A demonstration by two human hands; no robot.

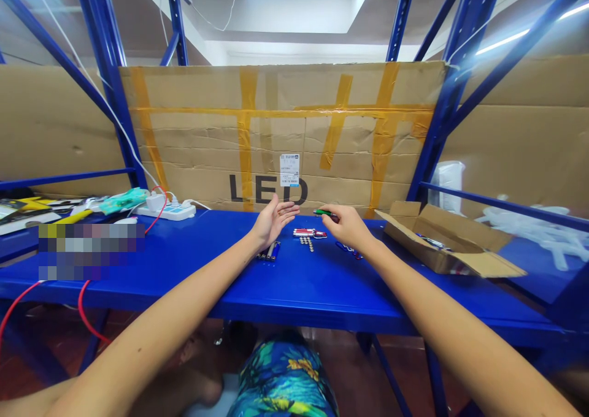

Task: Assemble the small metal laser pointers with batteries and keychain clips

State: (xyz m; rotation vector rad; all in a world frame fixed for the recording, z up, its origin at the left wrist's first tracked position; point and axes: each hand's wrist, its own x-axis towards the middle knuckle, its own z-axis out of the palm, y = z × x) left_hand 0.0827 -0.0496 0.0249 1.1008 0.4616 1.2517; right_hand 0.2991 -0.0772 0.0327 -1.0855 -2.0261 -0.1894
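Note:
My left hand (273,219) hovers above the blue shelf top (221,270) with its palm turned up and fingers spread, holding nothing. Just below its wrist lie a few small dark and blue cylinders (269,252). My right hand (346,224) pinches a small green pen-like light (323,212) at its far end. Between the hands lie a red and silver small light (309,233) and several tiny round button cells (307,242). More small blue and red pieces (350,251) lie under my right wrist.
An open cardboard box (444,242) sits to the right. A taped cardboard sheet marked LED (276,135) walls the back. A white power strip (168,211) with red wires and clutter lies at left. Blue rack posts (432,135) flank the shelf.

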